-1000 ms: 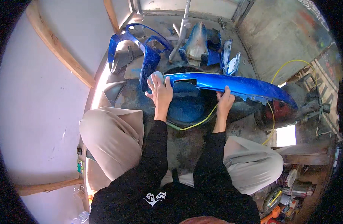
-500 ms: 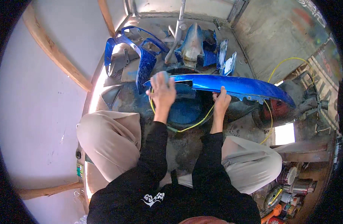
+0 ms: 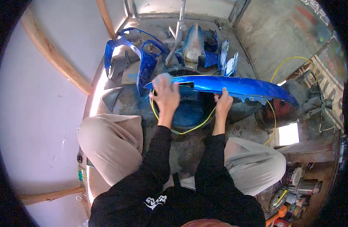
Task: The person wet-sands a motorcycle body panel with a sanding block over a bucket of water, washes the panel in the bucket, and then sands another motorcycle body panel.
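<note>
My left hand (image 3: 165,99), blurred by motion, presses a small pale blue pad (image 3: 162,78) against the left end of a long, glossy blue body panel (image 3: 249,87) with a rectangular cutout. My right hand (image 3: 222,106) grips the panel's lower edge right of the cutout. The panel lies across, or just above, a round dark tub (image 3: 185,115) with a blue inside. A yellow hose (image 3: 192,128) curves around the tub.
Blue fairing pieces (image 3: 147,66), a faded cowl (image 3: 195,43) and upright panels (image 3: 230,64) lie behind a grey metal post's (image 3: 180,22) base area. A dark red cylinder (image 3: 280,111) is right; tins and tools (image 3: 299,189) sit lower right; a white wall (image 3: 41,113) is left.
My left hand has shifted slightly right with the pad and is more blurred. The panel, my right hand and the background appear slightly shifted left in the view.
</note>
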The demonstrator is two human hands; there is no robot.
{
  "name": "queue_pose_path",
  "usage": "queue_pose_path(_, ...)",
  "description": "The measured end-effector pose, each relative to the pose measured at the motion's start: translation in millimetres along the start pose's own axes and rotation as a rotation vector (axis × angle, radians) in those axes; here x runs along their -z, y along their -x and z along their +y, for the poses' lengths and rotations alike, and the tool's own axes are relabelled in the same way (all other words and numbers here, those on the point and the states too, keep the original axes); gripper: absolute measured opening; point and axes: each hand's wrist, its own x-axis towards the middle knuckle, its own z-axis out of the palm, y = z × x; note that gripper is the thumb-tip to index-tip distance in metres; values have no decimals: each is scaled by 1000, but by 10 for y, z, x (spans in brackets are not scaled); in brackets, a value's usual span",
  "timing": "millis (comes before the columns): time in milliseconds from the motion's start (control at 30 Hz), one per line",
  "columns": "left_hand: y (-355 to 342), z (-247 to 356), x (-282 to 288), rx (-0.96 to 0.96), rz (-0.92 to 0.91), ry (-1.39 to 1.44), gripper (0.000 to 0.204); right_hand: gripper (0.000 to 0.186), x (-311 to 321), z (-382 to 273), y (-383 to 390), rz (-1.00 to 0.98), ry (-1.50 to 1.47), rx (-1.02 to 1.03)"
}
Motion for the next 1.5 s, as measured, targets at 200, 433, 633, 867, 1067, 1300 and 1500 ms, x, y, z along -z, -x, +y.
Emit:
queue_pose_path(200,197,400,68,-212,24,57,55,56,-37,9,26,57,16,18)
queue_pose_path(433,333,517,118,-207,1,-9,56,55,22,33,14,-13,-48,47)
queue_pose_path(633,45,108,135,12,-22,-1,60,53,-15,3,32,18,-34,38)
queue_pose_path(867,505,711,32,-338,-22,208,50,53,-3,-37,33,13,-5,73)
queue_pose_path(1067,-128,-150,213,238,-81,77,62,51,3,-65,42,-34,-15,55)
queue_pose_path(1300,519,745,63,-340,-83,161,62,54,-34,-50,67,27,-65,45)
queue_pose_path(1500,-80,-107,119,158,-55,105,56,54,33,-26,30,-35,-32,52)
